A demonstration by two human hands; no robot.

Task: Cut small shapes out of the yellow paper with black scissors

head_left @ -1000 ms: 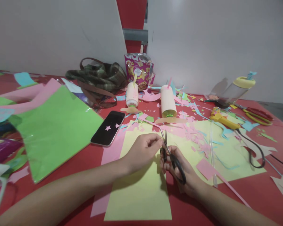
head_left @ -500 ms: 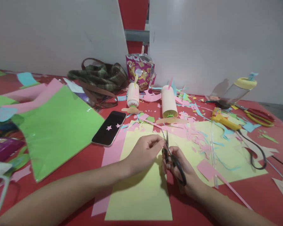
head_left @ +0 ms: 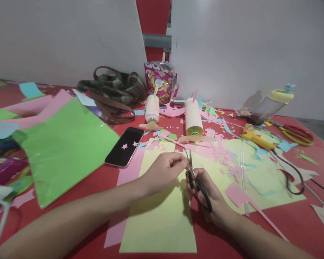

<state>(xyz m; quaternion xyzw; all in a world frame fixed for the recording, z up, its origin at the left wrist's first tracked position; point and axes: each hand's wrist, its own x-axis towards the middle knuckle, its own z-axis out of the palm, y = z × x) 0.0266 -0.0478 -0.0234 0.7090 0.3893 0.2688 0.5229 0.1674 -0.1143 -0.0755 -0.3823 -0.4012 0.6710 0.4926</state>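
Note:
My right hand (head_left: 209, 199) grips black-handled scissors (head_left: 196, 181), blades pointing up and away. My left hand (head_left: 163, 171) is pinched shut right at the blades, holding something too small to make out. Both hands hover over a yellow paper sheet (head_left: 159, 223) lying on a pink sheet (head_left: 125, 176) on the red table (head_left: 97, 183). Pink paper scraps (head_left: 218, 153) litter the sheets beyond the scissors.
A black phone (head_left: 124, 146) and green sheet (head_left: 62, 144) lie left. Behind stand two paper-wrapped bottles (head_left: 193, 116), a plaid bag (head_left: 113, 88) and snack packet (head_left: 160, 80). Right: yellow glue gun (head_left: 255, 138) with cord, red-yellow scissors (head_left: 297, 132), a tipped bottle (head_left: 272, 102).
Almost nothing differs; both hands stay together at the scissors, with only a slight shift of the hands and view.

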